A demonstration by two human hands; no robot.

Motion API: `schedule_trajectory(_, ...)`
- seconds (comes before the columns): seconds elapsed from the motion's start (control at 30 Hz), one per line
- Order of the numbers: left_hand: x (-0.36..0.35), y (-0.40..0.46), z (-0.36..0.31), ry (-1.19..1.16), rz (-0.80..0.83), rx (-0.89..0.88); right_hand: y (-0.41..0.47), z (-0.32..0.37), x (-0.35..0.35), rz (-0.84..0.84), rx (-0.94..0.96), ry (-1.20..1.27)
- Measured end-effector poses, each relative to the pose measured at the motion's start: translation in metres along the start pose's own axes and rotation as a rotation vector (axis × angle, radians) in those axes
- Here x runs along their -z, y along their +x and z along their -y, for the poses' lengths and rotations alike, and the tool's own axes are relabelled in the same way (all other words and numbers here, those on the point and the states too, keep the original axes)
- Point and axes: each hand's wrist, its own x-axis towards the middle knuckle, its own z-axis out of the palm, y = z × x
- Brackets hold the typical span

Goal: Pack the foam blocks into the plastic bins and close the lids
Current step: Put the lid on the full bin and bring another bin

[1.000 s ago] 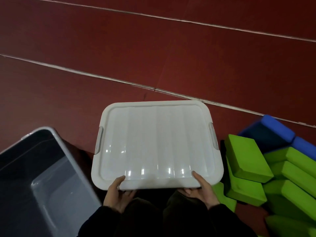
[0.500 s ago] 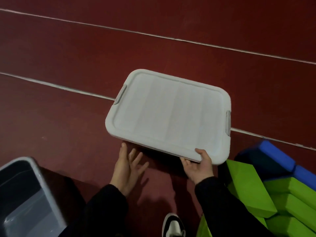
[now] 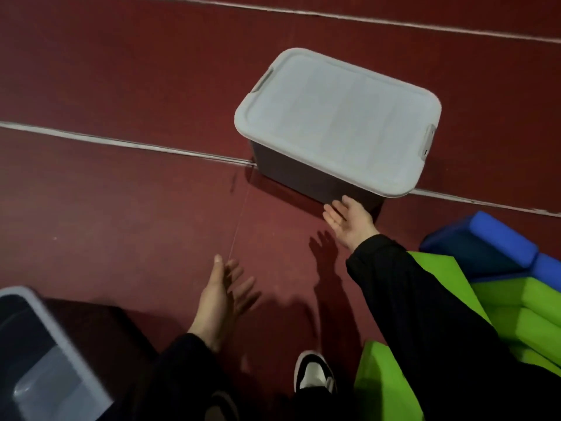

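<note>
On the dark red floor (image 3: 127, 86) ahead of me, a grey plastic bin (image 3: 306, 174) stands with its pale lid (image 3: 337, 117) set on top, straddling a white painted line (image 3: 121, 143). My right hand (image 3: 349, 220) reaches to the bin's near lower corner, fingers straight and spread, palm turned up, fingertips at or just short of the wall; I cannot tell whether they touch. My left hand (image 3: 223, 294) hangs well short of the bin, lower and to the left, fingers loose and apart, holding nothing. A second, open bin (image 3: 39, 347) sits at my lower left. Green foam blocks (image 3: 516, 311) and blue foam blocks (image 3: 491, 241) are piled just right of my right arm. My shoe (image 3: 314, 373) shows below.
</note>
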Motion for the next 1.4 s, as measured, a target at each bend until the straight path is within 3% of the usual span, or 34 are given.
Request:
schedule_trajectory(0.2,0.013,-0.020,0.005,0.054,0.020,-0.004,-0.077,-0.047,0.006,0.164,-0.082,-0.356)
schedule_trajectory(0.33,0.050,-0.062,-0.004,0.010,-0.010,-0.073,-0.152,-0.101,-0.021,0.361,-0.136,-0.653)
schedule_trajectory(0.63,0.214,-0.196,0.002,-0.143,-0.300,-0.224,-0.277,-0.295,-0.093,0.816,0.021,-1.587)
schedule_trajectory(0.77,0.280,-0.220,0.021,-0.195,-0.392,-0.186,-0.270,-0.381,-0.067,0.774,-0.028,-1.695)
schedule_trajectory(0.87,0.305,-0.224,0.036,-0.197,-0.405,-0.156,-0.238,-0.409,-0.044,0.695,-0.041,-1.815)
schedule_trajectory(1.17,0.265,-0.193,0.019,-0.005,-0.285,-0.159,-0.242,-0.338,-0.039,0.525,0.299,-1.723)
schedule_trajectory(1.27,0.230,-0.192,-0.006,0.112,-0.207,-0.218,-0.246,-0.272,-0.049,0.466,0.445,-1.770)
schedule_trajectory(1.4,0.179,-0.193,-0.045,0.304,-0.119,-0.313,-0.239,-0.159,-0.039,0.328,0.500,-1.695)
